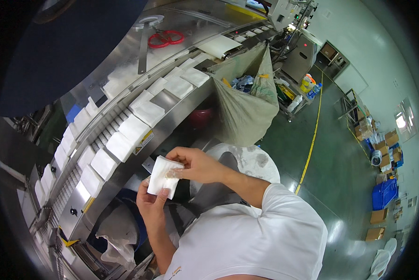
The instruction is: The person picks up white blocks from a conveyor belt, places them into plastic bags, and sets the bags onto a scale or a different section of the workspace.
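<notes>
A small stack of folded white square pads point(164, 176) is held in front of my body, just off the edge of the conveyor. My left hand point(152, 201) grips its lower left side, thumb across the near corner. On the right edge of the same stack, my right hand point(196, 166) is closed with thumb and fingers. Beside my hands runs a conveyor point(108, 133) with a ribbed belt. Along its near rim lie more white pads point(134, 127) in a row of stacks, some overlapping.
Red-handled scissors point(166, 38) and a steel ruler point(143, 51) lie on the metal machine top. A grey-green cloth bag point(244, 109) hangs open at the conveyor's side, with scraps inside. Below stands a round white-topped stool point(261, 163). Cardboard boxes point(378, 215) and a blue crate point(384, 193) line the right wall.
</notes>
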A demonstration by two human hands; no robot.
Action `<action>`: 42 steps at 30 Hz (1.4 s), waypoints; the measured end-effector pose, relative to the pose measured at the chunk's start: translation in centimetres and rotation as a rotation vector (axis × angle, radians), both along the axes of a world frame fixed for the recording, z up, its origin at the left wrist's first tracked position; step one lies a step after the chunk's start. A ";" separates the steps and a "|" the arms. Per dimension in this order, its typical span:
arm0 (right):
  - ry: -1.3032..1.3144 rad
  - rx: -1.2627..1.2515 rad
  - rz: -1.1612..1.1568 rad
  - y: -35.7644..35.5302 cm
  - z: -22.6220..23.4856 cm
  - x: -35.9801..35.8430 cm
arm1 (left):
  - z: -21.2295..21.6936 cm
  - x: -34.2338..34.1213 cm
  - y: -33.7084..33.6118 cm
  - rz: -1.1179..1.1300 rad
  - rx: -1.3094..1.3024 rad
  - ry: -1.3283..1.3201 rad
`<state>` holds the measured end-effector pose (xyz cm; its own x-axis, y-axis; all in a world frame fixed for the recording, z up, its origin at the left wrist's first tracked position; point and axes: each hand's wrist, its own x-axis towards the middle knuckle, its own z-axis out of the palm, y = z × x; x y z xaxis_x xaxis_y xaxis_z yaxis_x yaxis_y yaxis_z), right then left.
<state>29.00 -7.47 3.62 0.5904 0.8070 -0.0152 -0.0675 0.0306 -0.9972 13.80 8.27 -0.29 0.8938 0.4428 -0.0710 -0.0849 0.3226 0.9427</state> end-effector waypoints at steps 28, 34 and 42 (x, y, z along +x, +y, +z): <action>0.047 0.281 0.010 8.6 -5.2 -2.1 | 2.2 -3.3 2.7 0.369 0.244 -0.163; 0.242 0.458 -0.095 7.9 -6.6 -3.1 | 1.8 -1.1 1.1 0.430 0.217 -0.234; 0.118 0.262 -0.096 4.3 -2.6 -2.5 | 1.6 -0.8 2.6 0.210 -0.173 -0.191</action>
<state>26.46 -3.16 1.04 0.6710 0.7328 0.1126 -0.1669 0.2973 -0.9401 13.01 10.83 1.33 0.7890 0.6144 -0.0014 -0.3360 0.4334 0.8362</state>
